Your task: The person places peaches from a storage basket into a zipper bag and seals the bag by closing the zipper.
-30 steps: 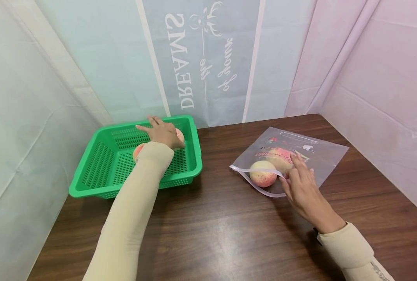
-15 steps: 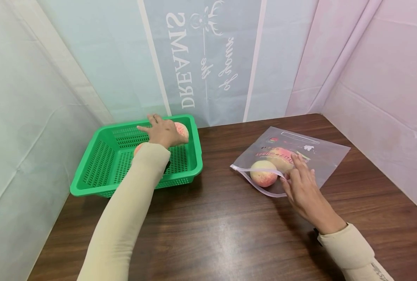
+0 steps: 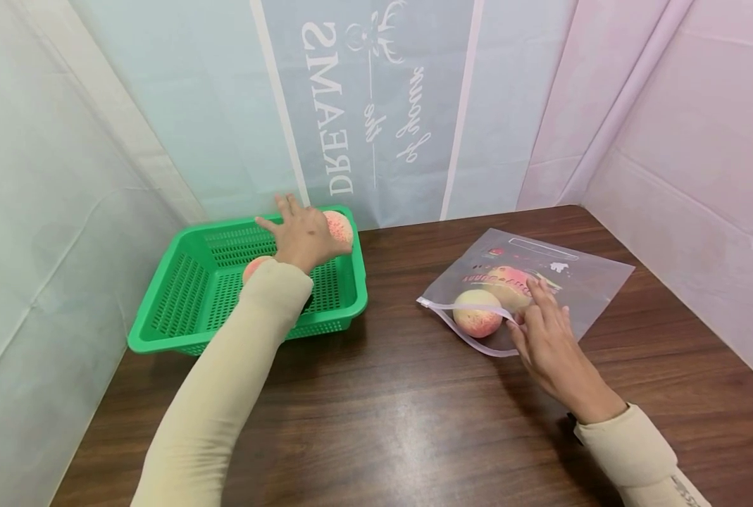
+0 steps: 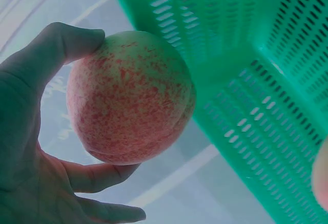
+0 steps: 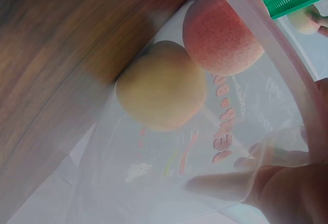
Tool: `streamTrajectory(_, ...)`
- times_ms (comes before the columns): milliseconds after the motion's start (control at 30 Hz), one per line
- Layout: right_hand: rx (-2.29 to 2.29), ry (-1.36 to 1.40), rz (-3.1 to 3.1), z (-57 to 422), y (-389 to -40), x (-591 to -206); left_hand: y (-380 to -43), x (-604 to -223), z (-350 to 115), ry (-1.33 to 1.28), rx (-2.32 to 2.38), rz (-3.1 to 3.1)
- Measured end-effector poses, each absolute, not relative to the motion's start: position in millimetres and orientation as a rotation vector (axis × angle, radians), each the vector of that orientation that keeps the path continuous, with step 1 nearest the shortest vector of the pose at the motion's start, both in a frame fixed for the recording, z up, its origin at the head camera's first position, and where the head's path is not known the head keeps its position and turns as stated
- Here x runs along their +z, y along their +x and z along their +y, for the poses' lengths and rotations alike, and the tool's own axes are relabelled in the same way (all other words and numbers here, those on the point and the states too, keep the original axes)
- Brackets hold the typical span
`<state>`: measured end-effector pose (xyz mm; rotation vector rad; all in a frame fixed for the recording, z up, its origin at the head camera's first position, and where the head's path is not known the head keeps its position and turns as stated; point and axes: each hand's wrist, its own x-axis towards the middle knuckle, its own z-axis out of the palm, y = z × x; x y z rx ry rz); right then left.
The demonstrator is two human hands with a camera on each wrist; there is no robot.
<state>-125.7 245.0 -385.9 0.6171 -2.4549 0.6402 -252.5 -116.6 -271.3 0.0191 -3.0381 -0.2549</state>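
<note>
A speckled pink and cream peach [image 3: 339, 227] sits between the thumb and fingers of my left hand [image 3: 305, 236], at the back right corner of the green basket [image 3: 151, 310]. The left wrist view shows the grip on this peach [image 4: 130, 98] closely, with two fingers held away from it. Another peach [image 3: 256, 266] lies in the basket, partly behind my wrist. My right hand [image 3: 552, 355] pinches the mouth edge of a clear zip bag [image 3: 588, 271]. Inside the bag are two peaches, a front peach [image 3: 477, 318] near the mouth and a rear peach [image 3: 508, 280] deeper in.
The brown wooden table [image 3: 376, 415] carries both basket and bag, with bare wood between them. Behind stands a printed cloth backdrop [image 3: 389, 176], close to the basket's far rim. A pale wall [image 3: 687, 183] runs along the right side.
My left hand has lifted the peach from inside the basket, up and to the right, to rim height. The right hand and the bag have stayed in place.
</note>
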Motion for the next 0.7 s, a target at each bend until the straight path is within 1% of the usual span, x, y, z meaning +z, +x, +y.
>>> streamTrajectory(333, 0.635, 0.623, -2.449, 244, -125, -386, -238, -260, -93, -0.096, -0.143, -3.038)
streamTrajectory(700, 0.631, 0.634, -2.421, 244, -125, -385, -226, -262, -79, -0.195, -0.186, -3.026)
